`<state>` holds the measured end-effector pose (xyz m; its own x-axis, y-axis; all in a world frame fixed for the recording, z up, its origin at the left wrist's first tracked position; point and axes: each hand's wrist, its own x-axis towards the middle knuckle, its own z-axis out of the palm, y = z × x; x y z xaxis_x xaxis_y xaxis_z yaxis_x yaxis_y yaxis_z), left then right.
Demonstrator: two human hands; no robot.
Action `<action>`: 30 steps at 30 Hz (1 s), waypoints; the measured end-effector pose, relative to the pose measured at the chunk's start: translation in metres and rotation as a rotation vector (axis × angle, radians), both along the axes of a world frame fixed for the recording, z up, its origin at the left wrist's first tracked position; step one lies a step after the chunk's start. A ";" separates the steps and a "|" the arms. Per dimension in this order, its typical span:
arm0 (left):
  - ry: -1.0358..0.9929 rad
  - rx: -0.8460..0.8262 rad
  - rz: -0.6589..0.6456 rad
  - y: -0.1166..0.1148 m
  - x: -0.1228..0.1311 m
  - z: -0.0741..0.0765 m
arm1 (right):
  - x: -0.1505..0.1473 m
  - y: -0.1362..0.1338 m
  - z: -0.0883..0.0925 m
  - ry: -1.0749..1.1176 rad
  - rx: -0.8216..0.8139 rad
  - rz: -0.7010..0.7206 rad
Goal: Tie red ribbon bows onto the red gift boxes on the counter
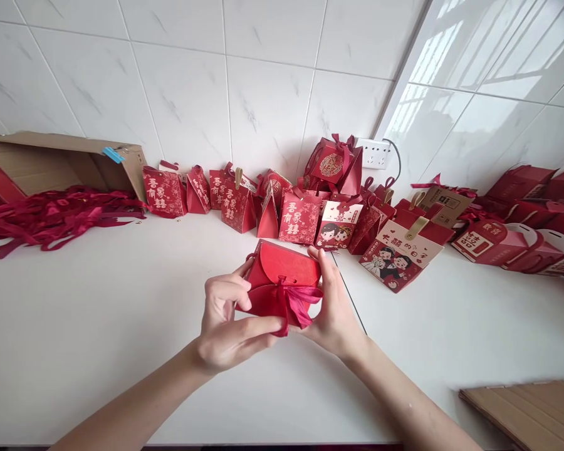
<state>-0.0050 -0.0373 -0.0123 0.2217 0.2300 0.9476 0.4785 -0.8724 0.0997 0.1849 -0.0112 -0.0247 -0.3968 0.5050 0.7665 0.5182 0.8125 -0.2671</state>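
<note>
A red gift box (286, 260) with a rounded flap is held up between both hands over the white table. A dark red ribbon (301, 302) is tied in a bow on its front. My left hand (228, 319) grips the box's left side, with a fingertip at the ribbon's lower end. Around the right side and edge of the box, my right hand (336, 307) is closed, its thumb or finger at the upper corner. The underside of the box is hidden.
Several red gift boxes (298, 216) stand along the tiled wall, with one tilted box (402, 250) nearer on the right. Loose ribbons (75, 213) spill from a cardboard box (66, 147) at left. More handled boxes (498, 241) stand far right. A cardboard sheet (531, 407) lies front right.
</note>
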 end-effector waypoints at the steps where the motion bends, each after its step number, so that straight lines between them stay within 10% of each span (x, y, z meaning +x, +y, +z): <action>1: 0.002 0.005 -0.013 0.000 0.000 0.000 | 0.000 0.000 0.000 0.000 0.002 0.003; 30: 0.028 -0.001 -0.095 0.003 -0.001 -0.002 | 0.017 0.012 0.011 -0.115 0.000 0.082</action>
